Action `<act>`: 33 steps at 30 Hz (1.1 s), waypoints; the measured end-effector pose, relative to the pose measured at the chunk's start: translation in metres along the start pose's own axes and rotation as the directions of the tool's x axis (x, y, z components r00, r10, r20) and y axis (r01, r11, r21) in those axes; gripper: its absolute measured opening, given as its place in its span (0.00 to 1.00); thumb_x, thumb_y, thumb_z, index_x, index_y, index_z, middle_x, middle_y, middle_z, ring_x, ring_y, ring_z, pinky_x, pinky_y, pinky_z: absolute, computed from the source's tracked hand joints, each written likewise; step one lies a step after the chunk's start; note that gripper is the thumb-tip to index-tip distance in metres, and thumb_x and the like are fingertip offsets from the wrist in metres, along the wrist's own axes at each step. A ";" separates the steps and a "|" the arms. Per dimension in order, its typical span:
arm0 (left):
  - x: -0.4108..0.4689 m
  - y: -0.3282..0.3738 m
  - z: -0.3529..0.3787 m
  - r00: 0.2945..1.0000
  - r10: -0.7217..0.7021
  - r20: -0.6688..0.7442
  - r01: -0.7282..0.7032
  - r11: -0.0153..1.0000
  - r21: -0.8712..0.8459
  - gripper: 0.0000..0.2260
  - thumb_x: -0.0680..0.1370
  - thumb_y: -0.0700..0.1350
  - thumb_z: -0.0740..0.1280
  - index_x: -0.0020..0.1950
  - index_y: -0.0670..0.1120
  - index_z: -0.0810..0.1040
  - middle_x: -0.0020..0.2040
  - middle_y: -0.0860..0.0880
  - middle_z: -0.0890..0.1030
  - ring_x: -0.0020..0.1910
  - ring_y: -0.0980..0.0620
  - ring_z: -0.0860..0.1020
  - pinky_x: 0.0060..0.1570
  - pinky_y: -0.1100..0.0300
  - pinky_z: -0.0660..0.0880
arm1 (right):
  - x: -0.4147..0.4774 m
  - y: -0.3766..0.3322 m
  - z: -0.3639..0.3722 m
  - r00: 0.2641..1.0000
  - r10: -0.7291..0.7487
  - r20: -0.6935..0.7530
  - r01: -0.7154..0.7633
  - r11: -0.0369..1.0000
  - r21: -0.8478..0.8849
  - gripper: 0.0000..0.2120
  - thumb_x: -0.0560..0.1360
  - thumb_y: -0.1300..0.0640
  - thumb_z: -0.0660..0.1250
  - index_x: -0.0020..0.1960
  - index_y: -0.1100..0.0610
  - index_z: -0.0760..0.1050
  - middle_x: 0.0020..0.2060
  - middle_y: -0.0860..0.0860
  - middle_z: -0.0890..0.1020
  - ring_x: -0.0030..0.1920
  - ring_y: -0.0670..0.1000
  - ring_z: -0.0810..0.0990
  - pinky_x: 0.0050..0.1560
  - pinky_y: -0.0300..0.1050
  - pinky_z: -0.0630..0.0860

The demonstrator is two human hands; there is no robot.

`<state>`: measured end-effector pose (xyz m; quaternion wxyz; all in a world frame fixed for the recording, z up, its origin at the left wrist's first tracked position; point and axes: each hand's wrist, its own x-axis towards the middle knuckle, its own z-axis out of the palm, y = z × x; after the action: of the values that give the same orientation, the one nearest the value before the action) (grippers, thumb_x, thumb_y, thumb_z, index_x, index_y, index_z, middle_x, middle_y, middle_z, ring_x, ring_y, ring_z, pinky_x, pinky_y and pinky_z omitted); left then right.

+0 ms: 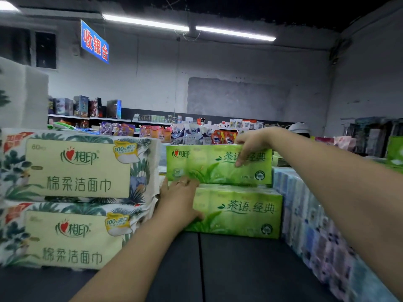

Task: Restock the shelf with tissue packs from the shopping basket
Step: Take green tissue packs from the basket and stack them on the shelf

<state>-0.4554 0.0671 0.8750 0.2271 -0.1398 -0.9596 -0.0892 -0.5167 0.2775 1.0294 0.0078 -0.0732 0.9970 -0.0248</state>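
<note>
Tissue packs, green: two long blocks in glossy wrap with tea-leaf art and dark green Chinese lettering. Upper green pack (218,164) sits on lower green pack (237,211), stacked on the dark shelf top (250,269), set back from its front edge. Long axis of both runs left-right, printed face toward the camera; upper one sits slightly further back and left.

Right hand (248,147) comes over the upper pack's top edge, fingers curled down the front face, pressing on it; whether it's a real grip can't be told. Left hand (181,201) lies flat with fingers spread against the stack's left end, mostly on the lower pack, fingertips at the seam between the two. A ring shows on one finger.

Left of the stack: two cream floral packs (76,199), stacked, same orientation, touching or just beside the left hand. Right: a row of blue patterned packs (316,225), running toward the front edge, blurred.

Shopping basket isn't visible.
</note>
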 end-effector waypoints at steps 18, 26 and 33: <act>-0.016 0.015 0.002 0.937 -0.177 -0.301 0.139 0.980 -0.143 0.42 0.68 0.58 0.74 0.71 0.41 0.57 0.69 0.42 0.60 0.68 0.44 0.59 0.61 0.55 0.66 | -0.028 -0.003 0.000 1.000 0.001 -0.032 0.000 0.999 0.036 0.29 0.65 0.47 0.76 0.61 0.55 0.70 0.57 0.53 0.76 0.55 0.55 0.77 0.51 0.48 0.78; -0.016 0.015 -0.008 0.934 -0.333 -0.133 0.246 0.865 -0.438 0.54 0.71 0.50 0.74 0.75 0.40 0.31 0.78 0.41 0.38 0.77 0.44 0.46 0.70 0.49 0.56 | -0.030 0.001 -0.002 1.000 0.001 0.027 -0.004 0.997 0.079 0.30 0.66 0.50 0.76 0.63 0.56 0.68 0.58 0.54 0.76 0.56 0.57 0.78 0.54 0.52 0.79; -0.013 0.013 -0.008 0.934 -0.334 -0.124 0.246 0.857 -0.452 0.51 0.72 0.48 0.73 0.76 0.40 0.34 0.79 0.41 0.43 0.77 0.44 0.48 0.70 0.50 0.57 | -0.031 -0.003 -0.002 0.997 0.016 0.077 -0.020 0.999 0.050 0.33 0.65 0.46 0.75 0.65 0.55 0.68 0.62 0.55 0.76 0.58 0.57 0.78 0.55 0.51 0.78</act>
<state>-0.4369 0.0743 0.8772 0.2690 -0.0299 -0.8988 -0.3449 -0.4860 0.2789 1.0321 0.0483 -0.0648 0.9956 -0.0473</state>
